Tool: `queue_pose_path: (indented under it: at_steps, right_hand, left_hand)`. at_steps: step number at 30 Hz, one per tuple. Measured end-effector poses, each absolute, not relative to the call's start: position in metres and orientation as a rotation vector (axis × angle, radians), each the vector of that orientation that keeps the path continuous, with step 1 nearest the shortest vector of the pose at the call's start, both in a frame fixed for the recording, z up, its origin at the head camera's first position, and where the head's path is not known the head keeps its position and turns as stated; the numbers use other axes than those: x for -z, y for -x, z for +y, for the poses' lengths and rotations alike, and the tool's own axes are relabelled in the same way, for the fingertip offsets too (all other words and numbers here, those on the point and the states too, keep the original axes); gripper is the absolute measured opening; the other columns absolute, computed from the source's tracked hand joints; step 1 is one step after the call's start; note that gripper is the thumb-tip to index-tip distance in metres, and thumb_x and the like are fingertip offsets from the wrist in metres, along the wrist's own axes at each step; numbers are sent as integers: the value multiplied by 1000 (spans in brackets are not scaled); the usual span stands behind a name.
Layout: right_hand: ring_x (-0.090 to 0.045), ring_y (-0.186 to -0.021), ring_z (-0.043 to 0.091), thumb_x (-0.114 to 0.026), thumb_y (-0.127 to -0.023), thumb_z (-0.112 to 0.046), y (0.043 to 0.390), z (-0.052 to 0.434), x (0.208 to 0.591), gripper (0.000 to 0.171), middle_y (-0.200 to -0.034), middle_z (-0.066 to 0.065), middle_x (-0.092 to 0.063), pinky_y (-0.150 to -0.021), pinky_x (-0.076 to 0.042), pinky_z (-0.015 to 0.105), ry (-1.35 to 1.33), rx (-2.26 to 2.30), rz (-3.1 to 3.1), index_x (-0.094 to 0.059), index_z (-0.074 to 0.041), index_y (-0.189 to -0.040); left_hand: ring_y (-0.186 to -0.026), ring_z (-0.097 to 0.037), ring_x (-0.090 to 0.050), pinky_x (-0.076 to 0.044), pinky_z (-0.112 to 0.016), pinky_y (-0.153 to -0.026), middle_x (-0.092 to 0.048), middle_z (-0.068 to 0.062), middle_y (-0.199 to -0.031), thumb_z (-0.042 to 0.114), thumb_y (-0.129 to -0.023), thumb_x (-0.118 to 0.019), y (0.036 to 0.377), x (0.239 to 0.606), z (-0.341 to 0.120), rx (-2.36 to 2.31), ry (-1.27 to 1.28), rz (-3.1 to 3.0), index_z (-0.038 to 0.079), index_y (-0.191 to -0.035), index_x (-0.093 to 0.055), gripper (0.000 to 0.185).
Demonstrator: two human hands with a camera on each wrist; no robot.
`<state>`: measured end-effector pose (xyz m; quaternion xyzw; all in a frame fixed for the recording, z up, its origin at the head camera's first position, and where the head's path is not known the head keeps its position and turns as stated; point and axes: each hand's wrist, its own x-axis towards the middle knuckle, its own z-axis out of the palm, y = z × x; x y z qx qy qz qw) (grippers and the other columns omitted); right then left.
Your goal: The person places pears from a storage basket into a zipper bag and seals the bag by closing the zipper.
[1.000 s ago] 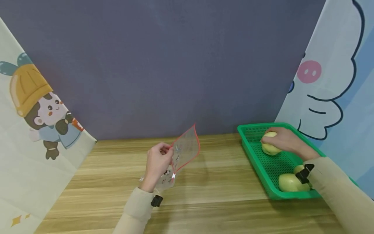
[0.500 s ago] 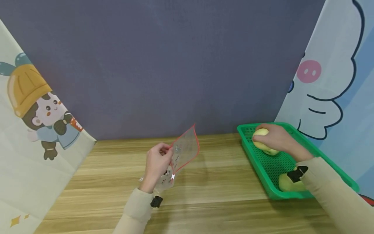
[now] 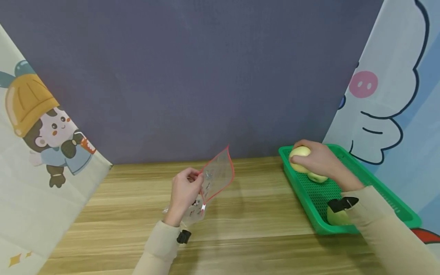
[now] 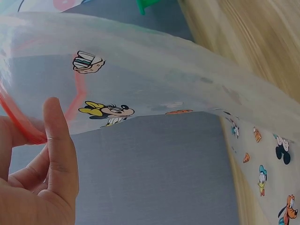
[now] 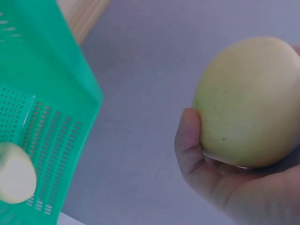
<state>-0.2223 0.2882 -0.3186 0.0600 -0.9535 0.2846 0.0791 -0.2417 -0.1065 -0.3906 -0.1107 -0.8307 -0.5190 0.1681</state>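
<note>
My left hand (image 3: 185,191) pinches a clear zip bag (image 3: 217,176) with a red rim and cartoon prints, holding it up over the wooden table (image 3: 247,221). In the left wrist view the thumb (image 4: 58,150) presses the bag (image 4: 178,89) at its red edge. My right hand (image 3: 317,160) grips a yellow-green apple (image 3: 298,156), lifted above the far left corner of the green basket (image 3: 378,183). The right wrist view shows the apple (image 5: 248,103) cupped in the fingers above the basket (image 5: 42,112).
Two more apples lie in the basket: one (image 3: 317,177) under my right hand, one (image 3: 335,217) near its front, partly hidden by my sleeve. A dark grey backdrop stands behind the table, with cartoon-print cloths on both sides.
My right hand has lifted the apple out of the basket and moved it up and to the left. The left hand and the bag have stayed in place.
</note>
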Motion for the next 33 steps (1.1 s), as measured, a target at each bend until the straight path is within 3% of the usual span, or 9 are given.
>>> queue_pose_path:
  at_steps: [10,17,33]
  right_hand:
    - [-52,-71,24,-66,-92,-35,216,270,314,40,-100,12,-62,-56,-44,35,-220,-907,-2786,-63,-12,-125]
    - [-54,-75,26,-69,-92,-34,216,258,315,42,-110,13,-62,-56,-48,35,-260,-962,-2749,-61,-11,-126]
    - [-54,-75,24,-73,-86,-30,226,228,325,38,-105,9,-64,-58,-46,34,-358,-908,-2740,-65,-11,-118]
  left_hand:
    - [-54,-15,-62,-49,-25,-46,-66,-3,-74,11,-93,-70,240,390,-107,1482,320,-2359,4,-92,-73,8]
    - [-54,-16,-62,-50,-25,-45,-66,-4,-74,10,-93,-70,239,391,-106,1498,323,-2353,3,-92,-72,7]
    - [-56,-15,-63,-53,-26,-48,-66,-4,-74,10,-92,-70,236,392,-109,1491,310,-2339,3,-91,-73,7]
